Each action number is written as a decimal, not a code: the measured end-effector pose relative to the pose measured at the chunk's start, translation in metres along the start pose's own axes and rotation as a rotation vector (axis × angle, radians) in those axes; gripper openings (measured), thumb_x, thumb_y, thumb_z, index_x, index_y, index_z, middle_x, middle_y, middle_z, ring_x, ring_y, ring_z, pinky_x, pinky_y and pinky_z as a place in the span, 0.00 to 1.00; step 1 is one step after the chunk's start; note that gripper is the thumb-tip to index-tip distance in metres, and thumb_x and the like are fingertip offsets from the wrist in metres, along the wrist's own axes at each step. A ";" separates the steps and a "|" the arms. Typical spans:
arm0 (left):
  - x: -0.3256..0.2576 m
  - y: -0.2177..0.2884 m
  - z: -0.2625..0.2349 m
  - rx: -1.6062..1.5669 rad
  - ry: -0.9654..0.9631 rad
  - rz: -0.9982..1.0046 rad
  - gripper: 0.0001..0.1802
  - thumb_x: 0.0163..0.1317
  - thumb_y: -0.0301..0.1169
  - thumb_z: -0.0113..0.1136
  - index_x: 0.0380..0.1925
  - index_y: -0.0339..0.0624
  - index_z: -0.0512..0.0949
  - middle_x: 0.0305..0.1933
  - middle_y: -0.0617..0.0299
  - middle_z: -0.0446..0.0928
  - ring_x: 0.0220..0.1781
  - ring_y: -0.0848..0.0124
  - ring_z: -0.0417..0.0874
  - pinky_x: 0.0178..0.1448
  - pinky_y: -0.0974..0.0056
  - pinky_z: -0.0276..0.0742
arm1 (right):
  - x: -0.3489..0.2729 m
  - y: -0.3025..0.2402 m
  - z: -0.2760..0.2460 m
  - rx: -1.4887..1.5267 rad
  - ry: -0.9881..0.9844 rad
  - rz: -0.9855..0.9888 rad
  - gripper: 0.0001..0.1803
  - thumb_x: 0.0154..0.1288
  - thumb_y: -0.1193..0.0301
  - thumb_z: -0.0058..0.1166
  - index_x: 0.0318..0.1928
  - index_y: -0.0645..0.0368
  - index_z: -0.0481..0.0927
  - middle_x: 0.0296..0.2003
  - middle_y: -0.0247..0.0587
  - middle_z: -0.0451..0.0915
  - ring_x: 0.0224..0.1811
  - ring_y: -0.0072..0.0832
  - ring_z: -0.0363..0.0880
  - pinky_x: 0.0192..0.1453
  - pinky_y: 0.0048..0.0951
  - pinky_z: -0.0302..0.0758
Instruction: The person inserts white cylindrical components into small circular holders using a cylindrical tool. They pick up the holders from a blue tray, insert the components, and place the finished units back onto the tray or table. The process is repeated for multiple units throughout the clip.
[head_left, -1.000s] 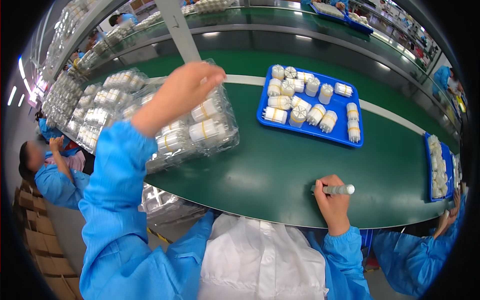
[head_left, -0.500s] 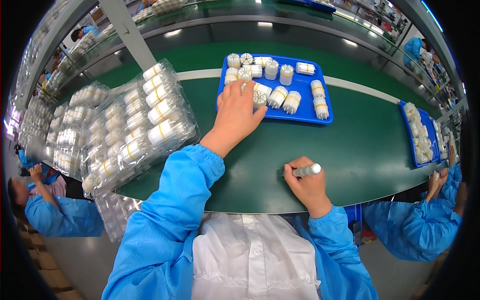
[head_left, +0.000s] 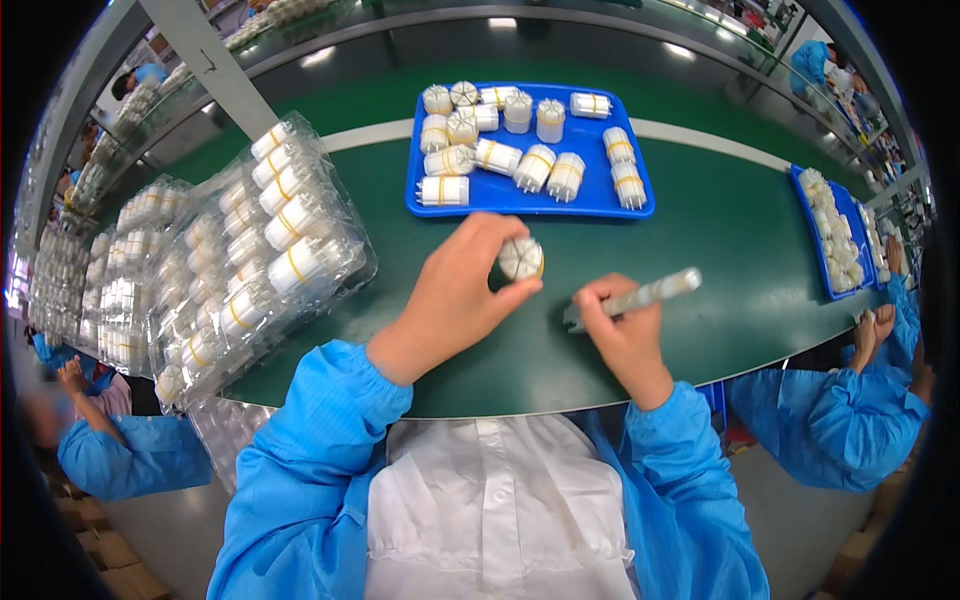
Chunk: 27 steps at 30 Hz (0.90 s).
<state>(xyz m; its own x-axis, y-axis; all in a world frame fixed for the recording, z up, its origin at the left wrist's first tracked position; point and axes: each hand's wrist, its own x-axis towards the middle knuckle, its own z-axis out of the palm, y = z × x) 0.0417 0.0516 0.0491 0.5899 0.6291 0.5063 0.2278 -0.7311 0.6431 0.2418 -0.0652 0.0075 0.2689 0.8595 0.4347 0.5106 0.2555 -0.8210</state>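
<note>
My left hand (head_left: 458,298) holds a small bundle of white cylinders (head_left: 521,259) bound with a yellow band, its round end facing me, just above the green table (head_left: 720,250). My right hand (head_left: 622,330) grips a grey-white marker pen (head_left: 640,296) held nearly level, its tip pointing left toward the bundle, a short gap away. Beyond both hands lies a blue tray (head_left: 530,200) with several more banded white bundles, some upright and some on their sides.
Stacks of clear plastic blister packs (head_left: 250,260) filled with banded bundles lie at my left. A second blue tray (head_left: 835,235) with white parts sits at the right, where another person's hands (head_left: 878,325) in blue sleeves work. Another person in blue (head_left: 95,440) is at lower left.
My left hand has drawn back from the blue tray toward me, now carrying one bundle. My right hand has lifted the pen and turned its tip toward the bundle.
</note>
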 end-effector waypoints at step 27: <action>-0.029 -0.018 0.030 -0.054 -0.057 -0.099 0.31 0.49 0.26 0.80 0.54 0.40 0.77 0.52 0.56 0.78 0.51 0.60 0.81 0.48 0.61 0.81 | 0.048 -0.007 0.023 -0.002 -0.188 -0.118 0.06 0.65 0.75 0.65 0.31 0.60 0.81 0.27 0.36 0.81 0.27 0.24 0.79 0.29 0.28 0.72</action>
<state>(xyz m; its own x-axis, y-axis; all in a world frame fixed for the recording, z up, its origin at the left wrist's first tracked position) 0.0437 0.0388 0.0052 0.6101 0.6805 0.4059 0.2459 -0.6495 0.7195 0.2325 -0.0156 0.0260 0.0503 0.8912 0.4507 0.5307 0.3584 -0.7680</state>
